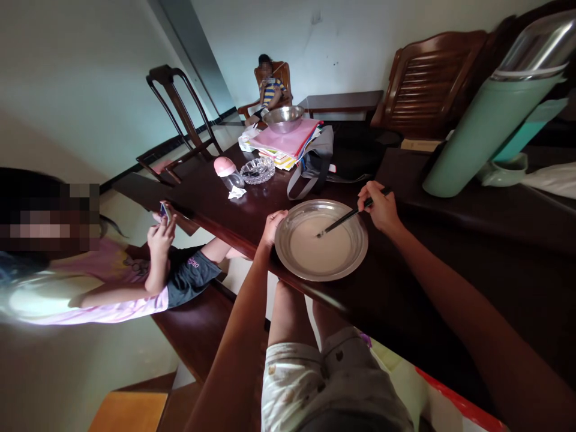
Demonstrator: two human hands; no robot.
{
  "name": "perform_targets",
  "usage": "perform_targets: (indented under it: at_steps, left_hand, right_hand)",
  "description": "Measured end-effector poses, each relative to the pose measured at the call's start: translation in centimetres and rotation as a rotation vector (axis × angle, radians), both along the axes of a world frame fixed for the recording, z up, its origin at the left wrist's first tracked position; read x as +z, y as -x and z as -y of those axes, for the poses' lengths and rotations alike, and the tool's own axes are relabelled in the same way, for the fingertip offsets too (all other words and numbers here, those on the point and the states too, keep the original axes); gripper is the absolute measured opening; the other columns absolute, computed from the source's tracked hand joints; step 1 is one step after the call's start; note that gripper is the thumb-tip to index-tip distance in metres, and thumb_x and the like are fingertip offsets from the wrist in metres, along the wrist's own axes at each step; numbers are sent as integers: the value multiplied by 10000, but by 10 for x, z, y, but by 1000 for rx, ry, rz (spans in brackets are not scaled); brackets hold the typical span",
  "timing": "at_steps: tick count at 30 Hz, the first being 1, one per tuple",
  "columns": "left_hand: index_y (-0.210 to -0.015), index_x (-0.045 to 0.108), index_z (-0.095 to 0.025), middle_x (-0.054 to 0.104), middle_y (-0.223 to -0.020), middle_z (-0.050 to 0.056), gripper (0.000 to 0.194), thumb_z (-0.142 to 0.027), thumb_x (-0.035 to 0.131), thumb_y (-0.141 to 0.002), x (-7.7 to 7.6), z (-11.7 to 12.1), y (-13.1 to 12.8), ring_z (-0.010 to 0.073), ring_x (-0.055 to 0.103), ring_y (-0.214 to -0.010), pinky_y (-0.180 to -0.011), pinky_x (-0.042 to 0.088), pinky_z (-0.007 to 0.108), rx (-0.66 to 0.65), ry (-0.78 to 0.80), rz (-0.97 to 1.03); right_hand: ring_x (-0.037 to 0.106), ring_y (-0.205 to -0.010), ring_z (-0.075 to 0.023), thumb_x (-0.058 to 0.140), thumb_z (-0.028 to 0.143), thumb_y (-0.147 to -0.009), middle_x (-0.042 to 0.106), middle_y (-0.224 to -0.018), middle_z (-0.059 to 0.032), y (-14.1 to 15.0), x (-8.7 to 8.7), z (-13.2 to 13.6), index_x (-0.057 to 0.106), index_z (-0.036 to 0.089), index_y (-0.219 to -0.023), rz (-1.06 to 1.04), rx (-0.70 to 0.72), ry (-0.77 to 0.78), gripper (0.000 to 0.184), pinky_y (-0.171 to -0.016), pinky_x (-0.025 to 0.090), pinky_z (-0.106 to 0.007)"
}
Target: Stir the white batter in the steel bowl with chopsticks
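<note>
A wide metal basin (288, 264) stands near the edge of the dark wooden table, with a pale, milky liquid (310, 249) in it. My left hand (273, 227) grips the basin's left rim. Dark chopsticks (344, 219) slant down from my right hand (378, 205), which is closed around their upper part to the right of the basin. Their tips reach into the liquid near its middle. Whether there are two sticks held together is hard to make out.
Beyond the basin are a glass ashtray (257, 171), a pink-capped bottle (228, 173), a crumpled tissue (236, 192), a grey bag (315, 168) and papers under a metal bowl (283, 120). A green thermos (490, 126) stands right. One person (157, 246) sits left with a phone; another sits farther back.
</note>
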State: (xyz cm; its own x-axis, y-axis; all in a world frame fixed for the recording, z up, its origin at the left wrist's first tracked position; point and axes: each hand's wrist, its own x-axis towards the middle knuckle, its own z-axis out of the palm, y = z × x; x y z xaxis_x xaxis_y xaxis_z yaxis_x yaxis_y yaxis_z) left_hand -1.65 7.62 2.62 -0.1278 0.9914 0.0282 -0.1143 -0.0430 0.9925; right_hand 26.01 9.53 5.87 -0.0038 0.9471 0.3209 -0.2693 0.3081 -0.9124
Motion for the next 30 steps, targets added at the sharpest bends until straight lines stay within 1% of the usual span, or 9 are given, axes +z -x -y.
perform_targets:
  at_steps: [3, 6, 9, 11, 13, 17, 21, 25, 30]
  left_hand:
    - [-476, 383, -172, 323, -450, -75, 437, -382, 736, -626, -1, -1, 0, 46, 275, -438, -458, 225, 214, 3, 5, 2]
    - [-474, 372, -174, 314, -449, -76, 432, -360, 724, -642, 0, -1, 0, 45, 267, -434, -456, 218, 217, 4, 5, -1]
    - [-479, 367, -176, 308, -454, -75, 423, -344, 711, -658, 1, -1, 0, 47, 264, -438, -459, 220, 218, 0, 2, -9]
    - [-479, 354, -177, 298, -456, -77, 430, -337, 707, -666, 1, 0, 0, 47, 256, -440, -461, 218, 218, -3, -1, -14]
    - [-480, 349, -177, 294, -458, -77, 435, -334, 706, -673, 1, 0, -1, 47, 252, -440, -462, 215, 218, -4, -3, -16]
    - [-487, 351, -177, 294, -464, -78, 434, -329, 707, -681, 1, 0, 0, 46, 255, -442, -462, 217, 216, -4, -8, -15]
    - [-490, 343, -179, 289, -466, -78, 439, -331, 708, -681, 1, 0, -1, 46, 253, -444, -459, 216, 215, -5, -9, -14]
    - [-484, 329, -179, 281, -464, -78, 454, -339, 713, -668, 1, 0, 0, 45, 248, -444, -456, 215, 214, -4, -6, -15]
    - [-487, 348, -177, 286, -462, -79, 435, -346, 715, -650, 2, 0, 0, 44, 248, -445, -452, 212, 215, -4, 3, -16]
  right_hand:
    - [382, -332, -70, 595, 551, -791, 499, -371, 32, 0, -2, 2, 569, 197, -615, 6, 63, 69, 396, -360, 189, -216]
    - [370, -346, -60, 593, 536, -804, 566, -427, 18, 0, -5, 2, 607, 191, -668, 38, 119, 27, 371, -370, 212, -217]
    - [393, -356, -60, 608, 532, -791, 588, -443, 13, -3, -9, -2, 608, 191, -657, -12, 25, -19, 366, -378, 213, -217]
    - [411, -352, -72, 617, 539, -772, 554, -405, 16, -5, -9, -3, 581, 194, -603, -54, -28, 21, 386, -369, 200, -219]
    - [406, -342, -80, 609, 548, -767, 524, -375, 18, -4, -9, -1, 565, 196, -569, -44, -2, 68, 406, -361, 194, -222]
    - [493, -412, -96, 584, 550, -795, 592, -450, 2, 3, -10, 6, 610, 192, -628, 111, 87, 39, 397, -411, 297, -227]
    - [552, -474, -109, 564, 547, -813, 614, -481, 3, 2, -17, 2, 622, 198, -628, 83, -13, -13, 399, -487, 376, -241]
    - [488, -400, -98, 559, 544, -807, 564, -413, 7, -3, -21, -3, 607, 196, -561, 9, 3, 9, 429, -449, 330, -247]
    - [514, -448, -105, 572, 587, -784, 586, -454, 4, -2, -19, 0, 625, 196, -616, 120, 50, 36, 429, -453, 318, -241]
